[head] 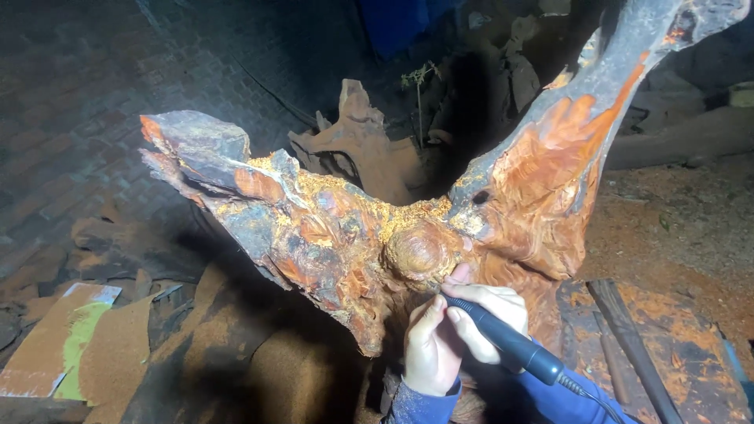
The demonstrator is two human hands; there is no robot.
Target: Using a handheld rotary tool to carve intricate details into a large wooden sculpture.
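A large gnarled root stump [338, 228], orange-red where carved and grey where bark remains, fills the middle of the view. Fresh yellow sawdust lies on its top. My right hand [491, 314] grips a dark pen-shaped rotary carving tool [510, 341] whose tip meets the wood just under a round burl knob [416, 251]. My left hand [430, 345] is curled beside it, thumb resting on the tool's front end. A cord runs from the tool's rear toward the lower right. Both wrists wear blue sleeves.
Another carved root piece [361, 141] stands behind the stump. A flat board [55, 338] dusted with sawdust lies at the lower left. Dusty planks [652, 345] lie at the lower right. A brick floor [71, 118] is at the upper left.
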